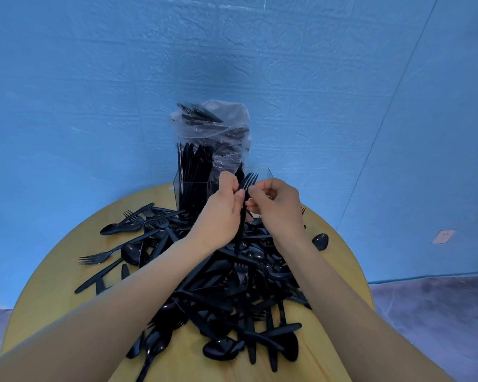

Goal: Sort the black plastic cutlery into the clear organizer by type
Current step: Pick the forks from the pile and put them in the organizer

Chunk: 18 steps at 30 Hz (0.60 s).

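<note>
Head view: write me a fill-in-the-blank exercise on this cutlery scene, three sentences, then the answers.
1. Both hands, left hand and right hand, hold up a black ____ with its tines upward.
2. The clear organizer stands on the far side of a round ____ table.
3. Behind the organizer stands a clear plastic ____ of more cutlery.

Answers: fork; yellow; bag
</note>
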### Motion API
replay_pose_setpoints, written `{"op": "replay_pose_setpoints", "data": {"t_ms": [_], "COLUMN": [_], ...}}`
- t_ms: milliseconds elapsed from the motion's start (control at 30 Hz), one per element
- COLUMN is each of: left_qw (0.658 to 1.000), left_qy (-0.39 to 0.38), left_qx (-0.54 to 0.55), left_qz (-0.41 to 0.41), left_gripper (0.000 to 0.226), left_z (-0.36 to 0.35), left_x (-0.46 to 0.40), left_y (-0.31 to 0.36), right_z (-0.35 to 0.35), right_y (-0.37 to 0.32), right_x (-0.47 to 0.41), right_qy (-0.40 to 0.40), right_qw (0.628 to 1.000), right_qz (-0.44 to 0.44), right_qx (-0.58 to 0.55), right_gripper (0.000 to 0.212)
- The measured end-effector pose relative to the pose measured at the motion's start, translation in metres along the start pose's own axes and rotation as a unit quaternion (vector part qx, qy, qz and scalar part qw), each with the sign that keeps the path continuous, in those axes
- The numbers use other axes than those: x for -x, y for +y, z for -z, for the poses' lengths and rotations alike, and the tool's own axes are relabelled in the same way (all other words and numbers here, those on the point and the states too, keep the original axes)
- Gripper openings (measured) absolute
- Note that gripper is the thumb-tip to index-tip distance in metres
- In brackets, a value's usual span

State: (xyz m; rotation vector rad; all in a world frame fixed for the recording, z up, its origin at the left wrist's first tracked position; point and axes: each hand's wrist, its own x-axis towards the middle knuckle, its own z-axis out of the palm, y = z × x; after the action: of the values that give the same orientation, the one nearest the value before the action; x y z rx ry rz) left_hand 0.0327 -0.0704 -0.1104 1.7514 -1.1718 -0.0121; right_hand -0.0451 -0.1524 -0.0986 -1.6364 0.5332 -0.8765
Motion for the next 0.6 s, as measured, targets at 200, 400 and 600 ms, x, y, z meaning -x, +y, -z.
{"op": "replay_pose_setpoints", "data": {"t_ms": [200, 400, 600], "left_qw": [0.996, 0.996, 0.994], "left_qy": [-0.047, -0.042, 0.007], "left_qx": [0.067, 0.060, 0.007], "left_qz": [0.031, 0.054, 0.107], "left_gripper": [0.004, 0.015, 0.018], "left_z": [0.006, 0.010, 0.023], "left_x": [0.015, 0.038, 0.071], "left_y": [-0.003, -0.012, -0.022], "right_z": [0.003, 0.005, 0.026], "right_y": [-0.002, -0.002, 0.021], "right_x": [0.009, 0.019, 0.050], "right_qy": [-0.077, -0.129, -0.129], "right_qw": [0.996, 0.992, 0.956], "right_qz": [-0.005, 0.004, 0.032], "right_qx": [-0.034, 0.008, 0.260], "right_gripper": [0.016, 0.021, 0.010]}}
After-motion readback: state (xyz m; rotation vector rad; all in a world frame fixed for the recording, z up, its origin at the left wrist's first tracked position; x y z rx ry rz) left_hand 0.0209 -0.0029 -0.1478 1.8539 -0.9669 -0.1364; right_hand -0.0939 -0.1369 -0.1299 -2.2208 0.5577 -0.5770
